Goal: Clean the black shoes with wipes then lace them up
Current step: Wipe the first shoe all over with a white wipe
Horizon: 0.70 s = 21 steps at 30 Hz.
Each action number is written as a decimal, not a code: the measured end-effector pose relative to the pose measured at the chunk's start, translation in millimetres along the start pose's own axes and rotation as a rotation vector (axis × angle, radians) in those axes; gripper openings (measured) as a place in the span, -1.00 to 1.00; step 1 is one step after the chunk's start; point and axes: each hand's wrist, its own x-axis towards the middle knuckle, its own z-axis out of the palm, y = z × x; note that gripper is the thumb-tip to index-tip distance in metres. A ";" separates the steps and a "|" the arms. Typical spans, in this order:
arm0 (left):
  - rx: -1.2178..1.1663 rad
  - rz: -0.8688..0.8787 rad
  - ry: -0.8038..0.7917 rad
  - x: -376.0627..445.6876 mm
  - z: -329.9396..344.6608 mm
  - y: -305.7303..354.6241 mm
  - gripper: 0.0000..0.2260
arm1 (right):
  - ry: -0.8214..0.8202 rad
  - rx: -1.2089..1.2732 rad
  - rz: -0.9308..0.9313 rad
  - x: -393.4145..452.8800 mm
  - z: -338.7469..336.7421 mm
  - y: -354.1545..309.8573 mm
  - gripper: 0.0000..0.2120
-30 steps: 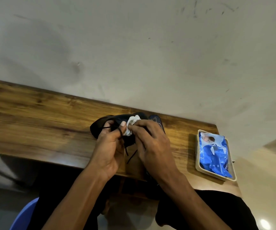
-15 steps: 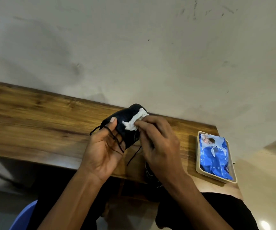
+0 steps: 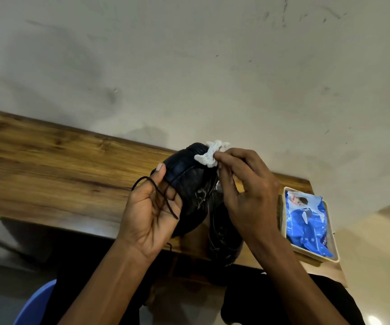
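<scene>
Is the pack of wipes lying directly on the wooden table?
No, the blue pack lies inside a beige tray that stands on the table.

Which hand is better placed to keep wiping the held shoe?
The right hand: it already pinches the white wipe against the black shoe. The left hand is occupied, its grip steadying that shoe with a lace across the palm.

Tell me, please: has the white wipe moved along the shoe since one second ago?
Yes. The white wipe has moved up toward the wall, onto the far end of the held shoe, farther from the wooden table edge.
</scene>
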 end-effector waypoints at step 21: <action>0.375 0.283 0.012 -3.8 5.1 4.9 -0.74 | -0.017 0.040 -0.118 -8.4 23.1 -2.7 -0.80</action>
